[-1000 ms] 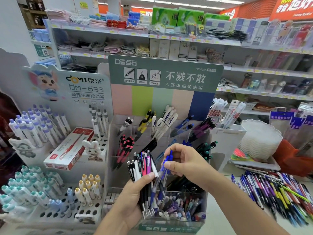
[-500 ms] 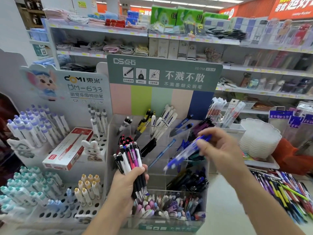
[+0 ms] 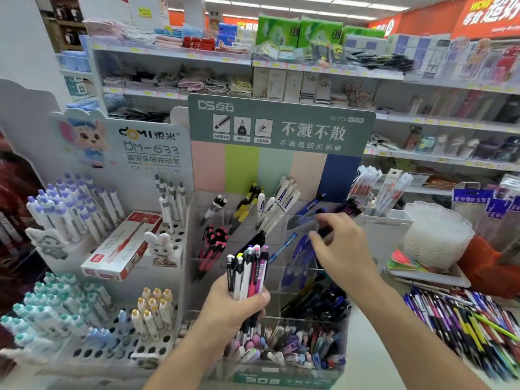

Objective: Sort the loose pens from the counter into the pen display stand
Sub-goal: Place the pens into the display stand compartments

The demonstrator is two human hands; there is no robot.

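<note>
The stand (image 3: 281, 170) is rising in front of me on the counter (image 3: 374, 358), its clear compartments stepping down toward me with pens sorted by colour under a green header. A heap of loose pens (image 3: 472, 327) is lying on the counter to the right, well apart from my hands. My left hand (image 3: 233, 308) is gripping a bunch (image 3: 247, 274) of black, white and pink pens upright, fingers and thumb curled round the barrels, just in front of the stand's lower rows. My right hand (image 3: 342, 249) is reaching over the right-hand compartments, fingers loosely bent; a dark pen end is showing at the fingertips, but I cannot tell whether my grip is closed on it. Blue pens (image 3: 301, 257) are lying blurred in the compartment just beneath.
</note>
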